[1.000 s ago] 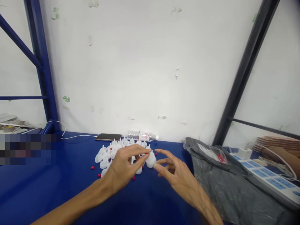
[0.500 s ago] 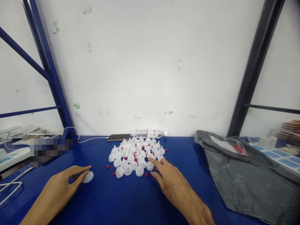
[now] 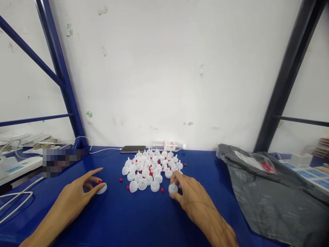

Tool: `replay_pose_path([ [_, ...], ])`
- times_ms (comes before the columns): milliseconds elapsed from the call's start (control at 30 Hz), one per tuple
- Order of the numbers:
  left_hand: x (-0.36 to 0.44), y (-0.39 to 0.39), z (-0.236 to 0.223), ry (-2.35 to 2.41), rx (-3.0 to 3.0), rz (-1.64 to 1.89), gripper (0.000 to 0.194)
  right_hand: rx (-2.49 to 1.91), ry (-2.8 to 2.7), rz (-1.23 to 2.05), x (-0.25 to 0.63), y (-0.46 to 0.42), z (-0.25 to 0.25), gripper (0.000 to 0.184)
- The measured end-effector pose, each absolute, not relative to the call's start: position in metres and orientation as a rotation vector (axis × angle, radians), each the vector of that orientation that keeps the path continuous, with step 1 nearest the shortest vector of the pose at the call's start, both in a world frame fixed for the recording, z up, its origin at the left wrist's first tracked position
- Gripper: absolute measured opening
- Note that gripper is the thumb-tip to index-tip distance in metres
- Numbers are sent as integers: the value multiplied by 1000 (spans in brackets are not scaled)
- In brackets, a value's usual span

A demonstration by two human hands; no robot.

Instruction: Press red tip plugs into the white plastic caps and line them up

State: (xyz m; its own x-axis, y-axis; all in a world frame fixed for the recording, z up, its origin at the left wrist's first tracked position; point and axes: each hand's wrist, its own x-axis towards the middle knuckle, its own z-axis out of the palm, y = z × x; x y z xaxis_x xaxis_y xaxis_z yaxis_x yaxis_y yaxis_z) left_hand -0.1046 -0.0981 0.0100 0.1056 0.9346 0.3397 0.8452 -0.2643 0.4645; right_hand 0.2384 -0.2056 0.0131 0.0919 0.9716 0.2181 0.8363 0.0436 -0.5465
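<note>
White plastic cap (image 3: 173, 188) at the near edge of the cap pile (image 3: 151, 168), pinched by right hand (image 3: 189, 197) fingertips. Left hand (image 3: 74, 199) fingers loosely spread, touching a separate white cap (image 3: 102, 188), apparently red-plugged. Grey plastic bag (image 3: 267, 195) contents indistinct, partly cut off.

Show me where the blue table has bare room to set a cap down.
Bare table lies between the left hand and right hand, in front of the cap pile. Another bare strip runs between the pile and the grey bag. Crowded: the pile itself, with phone and bottle behind it.
</note>
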Motion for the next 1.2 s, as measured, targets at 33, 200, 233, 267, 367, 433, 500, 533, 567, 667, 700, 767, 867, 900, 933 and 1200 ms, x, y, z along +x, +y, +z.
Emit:
replay_pose_path([
  [33,-101,-102,14,1868,2216,868,61,-1833,-1776,328,239,-206,13,26],
  [200,-73,-121,26,1796,2386,1012,44,-1813,-1761,318,240,-205,12,24],
  [233,-66,-122,25,1690,2413,968,39,-1775,-1748,310,240,-205,11,25],
  [267,-60,-122,24,1594,2420,892,35,-1737,-1736,305,240,-204,10,25],
  [367,-41,-118,18,1436,2377,693,31,-1671,-1721,312,240,-201,9,27],
  [433,-33,-115,15,1417,2355,675,31,-1670,-1722,340,241,-198,9,30],
  [500,-30,-113,13,1412,2364,691,29,-1679,-1721,355,241,-197,8,33],
  [533,-29,-113,12,1403,2375,696,28,-1683,-1722,355,241,-196,8,33],
  [567,-29,-113,12,1394,2384,700,27,-1685,-1721,349,241,-196,7,34],
  [667,-32,-113,13,1398,2410,717,24,-1676,-1724,333,240,-196,8,34],
  [700,-33,-114,15,1409,2407,734,23,-1673,-1729,339,239,-196,8,34],
  [767,-34,-118,21,1417,2353,787,23,-1682,-1735,363,236,-198,10,33],
  [867,-34,-129,32,1387,2228,880,27,-1707,-1737,391,232,-202,16,30],
  [900,-32,-134,35,1366,2199,909,29,-1703,-1739,392,230,-204,19,30],
  [933,-30,-139,38,1342,2180,931,29,-1688,-1749,396,229,-206,21,31],
  [1200,4,-170,42,975,2119,956,15,-1500,-1877,549,207,-217,32,35],
])
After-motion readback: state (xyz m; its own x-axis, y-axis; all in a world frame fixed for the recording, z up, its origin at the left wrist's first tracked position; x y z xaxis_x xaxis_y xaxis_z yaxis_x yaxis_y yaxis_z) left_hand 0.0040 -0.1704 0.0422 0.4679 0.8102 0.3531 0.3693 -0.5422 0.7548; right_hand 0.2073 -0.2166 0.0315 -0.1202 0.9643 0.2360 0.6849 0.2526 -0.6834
